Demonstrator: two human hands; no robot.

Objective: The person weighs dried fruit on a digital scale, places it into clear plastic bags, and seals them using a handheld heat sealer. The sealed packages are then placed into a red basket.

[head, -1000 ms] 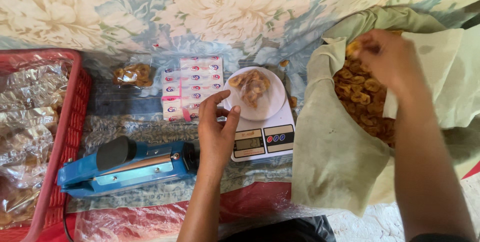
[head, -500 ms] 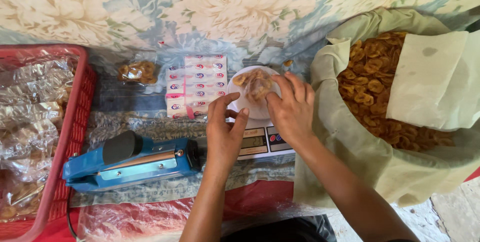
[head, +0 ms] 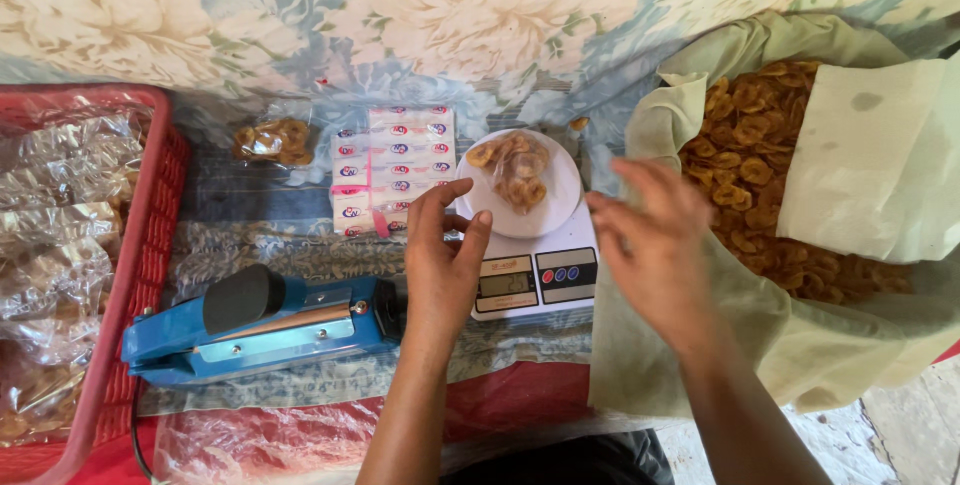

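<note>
Two open, empty hands, left (head: 443, 263) and right (head: 652, 245), flank one scale (head: 535, 270) bearing one bag of chips (head: 515, 168), beside one blue sealer (head: 262, 323)

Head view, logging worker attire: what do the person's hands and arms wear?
Both forearms are bare up to the frame's bottom edge, no sleeves visible. The left hand and right hand show no gloves, rings, watch or bracelets; the right hand is motion-blurred, so small details are uncertain.

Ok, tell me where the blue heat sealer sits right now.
The blue heat sealer lies lower left in the head view, between the red basket and the scale, beside the left hand.
</note>
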